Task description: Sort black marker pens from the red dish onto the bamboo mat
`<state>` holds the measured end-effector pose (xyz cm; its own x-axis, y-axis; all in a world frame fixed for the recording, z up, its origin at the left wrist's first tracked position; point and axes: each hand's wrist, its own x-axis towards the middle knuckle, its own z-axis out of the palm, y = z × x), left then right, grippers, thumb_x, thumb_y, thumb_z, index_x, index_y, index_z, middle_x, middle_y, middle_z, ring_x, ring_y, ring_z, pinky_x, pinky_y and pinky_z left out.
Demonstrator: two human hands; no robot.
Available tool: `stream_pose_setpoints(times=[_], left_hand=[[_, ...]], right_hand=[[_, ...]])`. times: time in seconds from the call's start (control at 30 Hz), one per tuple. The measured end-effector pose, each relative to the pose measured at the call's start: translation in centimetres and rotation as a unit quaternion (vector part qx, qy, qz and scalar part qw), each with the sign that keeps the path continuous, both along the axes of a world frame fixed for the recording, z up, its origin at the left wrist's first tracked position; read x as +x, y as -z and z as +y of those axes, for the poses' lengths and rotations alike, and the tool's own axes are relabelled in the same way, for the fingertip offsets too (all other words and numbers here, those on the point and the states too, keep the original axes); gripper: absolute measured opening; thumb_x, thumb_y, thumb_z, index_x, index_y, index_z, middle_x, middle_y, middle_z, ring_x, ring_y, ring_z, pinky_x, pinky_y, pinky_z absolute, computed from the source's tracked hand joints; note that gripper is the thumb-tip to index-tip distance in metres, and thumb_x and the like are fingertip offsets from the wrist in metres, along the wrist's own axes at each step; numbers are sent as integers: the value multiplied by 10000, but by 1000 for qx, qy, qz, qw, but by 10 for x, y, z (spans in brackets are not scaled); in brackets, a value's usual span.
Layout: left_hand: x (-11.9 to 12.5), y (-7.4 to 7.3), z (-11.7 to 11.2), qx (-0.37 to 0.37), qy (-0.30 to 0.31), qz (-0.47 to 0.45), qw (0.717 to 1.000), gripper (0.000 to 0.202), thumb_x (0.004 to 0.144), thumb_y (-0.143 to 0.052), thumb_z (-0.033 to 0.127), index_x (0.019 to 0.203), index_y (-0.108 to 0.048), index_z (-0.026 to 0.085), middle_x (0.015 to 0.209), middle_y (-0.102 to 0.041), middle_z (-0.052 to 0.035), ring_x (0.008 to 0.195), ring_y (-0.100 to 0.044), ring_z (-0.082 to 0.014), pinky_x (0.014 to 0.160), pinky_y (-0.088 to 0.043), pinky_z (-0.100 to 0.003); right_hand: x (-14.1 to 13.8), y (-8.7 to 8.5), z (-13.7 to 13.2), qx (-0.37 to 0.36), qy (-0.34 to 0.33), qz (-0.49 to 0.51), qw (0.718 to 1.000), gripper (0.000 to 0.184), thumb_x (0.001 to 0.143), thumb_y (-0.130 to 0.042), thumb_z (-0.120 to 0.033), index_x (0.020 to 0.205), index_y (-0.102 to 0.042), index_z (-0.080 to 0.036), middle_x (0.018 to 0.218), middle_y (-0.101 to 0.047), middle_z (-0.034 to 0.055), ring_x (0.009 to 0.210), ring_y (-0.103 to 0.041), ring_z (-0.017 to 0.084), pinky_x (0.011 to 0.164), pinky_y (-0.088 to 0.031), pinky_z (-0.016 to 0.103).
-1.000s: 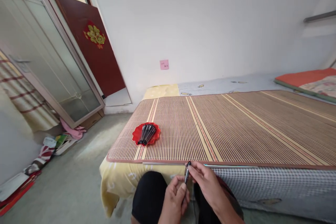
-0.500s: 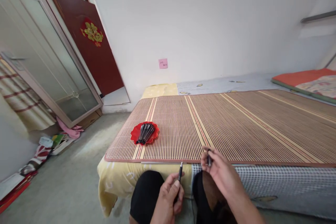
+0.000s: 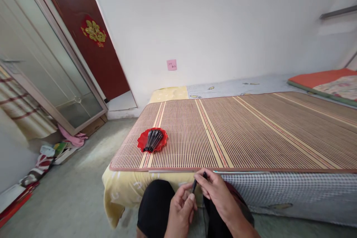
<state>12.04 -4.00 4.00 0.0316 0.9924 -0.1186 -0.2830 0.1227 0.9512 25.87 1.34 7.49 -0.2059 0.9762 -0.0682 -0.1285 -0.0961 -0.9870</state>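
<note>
Comparing the head view with half a second earlier, the right hand (image 3: 216,193) has been brought back to the left hand (image 3: 181,210), and both are now closed on one black pen (image 3: 194,186), apparently recapped, below the bed (image 3: 125,189) edge. The pen's lower barrel is hidden by fingers.

Both hands, left hand (image 3: 182,208) and right hand (image 3: 216,193), grip a black pen (image 3: 195,184) below the mat (image 3: 251,134).

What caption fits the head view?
Both hands, left hand and right hand, hold a black pen at the bed's edge.
</note>
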Motion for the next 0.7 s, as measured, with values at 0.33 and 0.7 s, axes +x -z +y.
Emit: stream_pose_setpoints(times=[0.33, 0.7], left_hand=[[3, -7, -4, -37, 81, -101, 991, 479, 846, -685, 604, 930, -625, 136, 517, -482, 57, 375, -262, -46, 361, -160, -201], [3, 2, -4, -6, 10, -29, 1000, 505, 793, -766, 605, 838, -458, 207, 547, -534, 71, 397, -335, -40, 420, -215, -171]], right_hand=[[10, 0, -1, 34, -29, -45, 998, 444, 811, -675, -622, 811, -660, -179, 574, -430, -54, 508, -379, 103, 476, -296, 236], [10, 3, -8, 14, -65, -24, 997, 408, 874, -627, -570, 965, -677, -176, 561, -415, -73, 512, -358, 97, 496, -285, 229]])
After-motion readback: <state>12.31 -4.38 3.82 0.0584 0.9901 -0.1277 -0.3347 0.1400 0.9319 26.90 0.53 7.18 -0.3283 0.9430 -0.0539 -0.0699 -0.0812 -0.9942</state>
